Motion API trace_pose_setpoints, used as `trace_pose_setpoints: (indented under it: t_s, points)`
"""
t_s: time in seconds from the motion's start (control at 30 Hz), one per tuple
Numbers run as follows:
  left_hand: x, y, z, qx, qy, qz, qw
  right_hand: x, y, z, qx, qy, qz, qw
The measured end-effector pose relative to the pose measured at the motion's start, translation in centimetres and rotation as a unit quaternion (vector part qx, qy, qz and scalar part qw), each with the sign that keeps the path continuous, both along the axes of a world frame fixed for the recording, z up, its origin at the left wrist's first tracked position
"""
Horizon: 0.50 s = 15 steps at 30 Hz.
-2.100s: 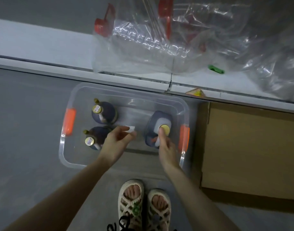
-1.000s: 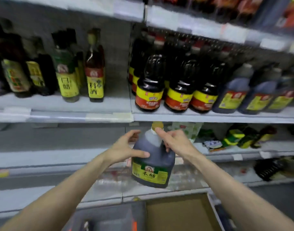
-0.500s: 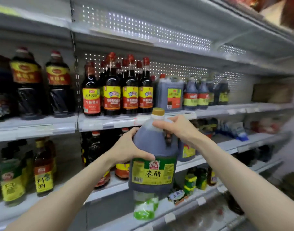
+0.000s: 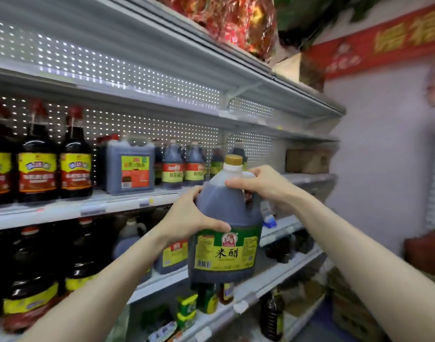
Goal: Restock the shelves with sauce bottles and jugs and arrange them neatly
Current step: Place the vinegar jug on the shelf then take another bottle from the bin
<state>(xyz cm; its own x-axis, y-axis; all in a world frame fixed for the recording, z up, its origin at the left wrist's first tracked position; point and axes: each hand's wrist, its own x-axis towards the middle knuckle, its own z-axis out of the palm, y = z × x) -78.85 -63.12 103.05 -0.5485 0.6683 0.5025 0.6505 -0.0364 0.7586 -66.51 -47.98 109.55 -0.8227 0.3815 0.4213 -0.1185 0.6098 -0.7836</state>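
Dark brown vinegar jug [image 4: 223, 213] hangs upright just off the middle shelf's [image 4: 107, 209] front edge, the right grip [image 4: 263, 186] curled round its handle, seemingly bearing the weight, the left grip [image 4: 189, 219] clasping its side, likely for steadiness.

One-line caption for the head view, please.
A dark vinegar jug held upright before the sauce shelf, left hand on its side, right hand gripping its top.

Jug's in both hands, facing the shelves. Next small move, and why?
Probably carry the jug forward and right onto the bare stretch of shelf beside the red-labelled jugs. The left hand grips its side, the right hand its top; it hangs near that shelf's height.
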Motion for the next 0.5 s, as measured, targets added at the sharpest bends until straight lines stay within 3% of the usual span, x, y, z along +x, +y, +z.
trace_pose_setpoints:
  t_s: [0.27,0.5]
  points:
    - [3.9,14.5,3.4,0.0,0.012,-0.058,0.998,6.0,13.4,2.3,0.005,0.028,-0.041,0.999]
    - [3.5,25.2,4.4,0.008,0.017,-0.089,0.996,6.4,23.0,3.1,0.005,0.056,-0.052,0.997]
